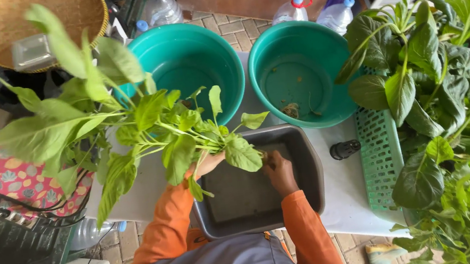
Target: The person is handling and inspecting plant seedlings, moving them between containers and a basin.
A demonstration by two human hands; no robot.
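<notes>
Green leaves fill the view as a person in orange sleeves works a bunch of greens (125,128) over a dark grey tray (305,159) at the near edge of a white table (348,186). The left hand (208,163) is closed round the stems, holding the bunch out over the table's left side, leaves fanned upward and away. The right hand (279,171) is curled over the tray's middle, fingertips meeting the stem ends; whether it pinches a stem or a small tool cannot be told. Two teal basins (190,65) stand side by side along the far edge, the right one (301,81) with a few scraps at its bottom. A green crate (380,155) piled with more leafy greens (448,98) takes up the table's right end, a small black object (345,149) lying between it and the tray. By the look of it, the stem ends are being trimmed or picked over; the next move seems to call for a firm hold at the stems while the right hand pulls the ends clear into the tray.
</notes>
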